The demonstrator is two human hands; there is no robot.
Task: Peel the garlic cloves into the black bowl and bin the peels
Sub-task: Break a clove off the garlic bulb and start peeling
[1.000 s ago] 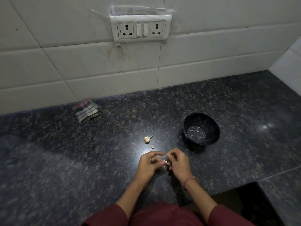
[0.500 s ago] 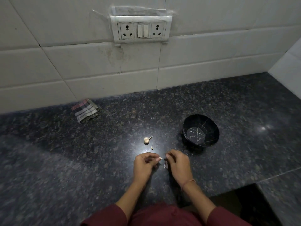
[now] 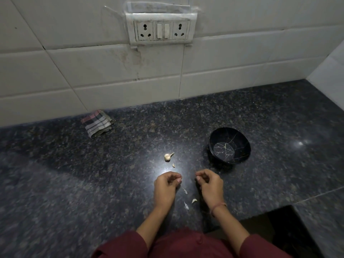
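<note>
My left hand (image 3: 166,185) rests low over the dark counter, fingers curled round a garlic clove that only just shows at the fingertips. A hand's width to the right, my right hand (image 3: 210,185) has thumb and forefinger pinched on a thin sliver of peel, barely visible. Between my wrists lie loose peels (image 3: 186,205) and a pale piece (image 3: 194,200). An unpeeled garlic clove (image 3: 168,156) and a small fragment (image 3: 173,164) lie just beyond my left hand. The black bowl (image 3: 240,138), veined with gold lines, stands beyond my right hand; no clove shows inside it.
A folded checked cloth (image 3: 97,123) lies by the tiled wall at the back left. A switch and socket plate (image 3: 161,30) is on the wall above. The counter's front edge has a cut-out (image 3: 290,231) at the lower right. No bin is in view.
My hands, close together over the clove a second ago, have pulled apart. Peel pieces that hung between them now lie on the counter.
</note>
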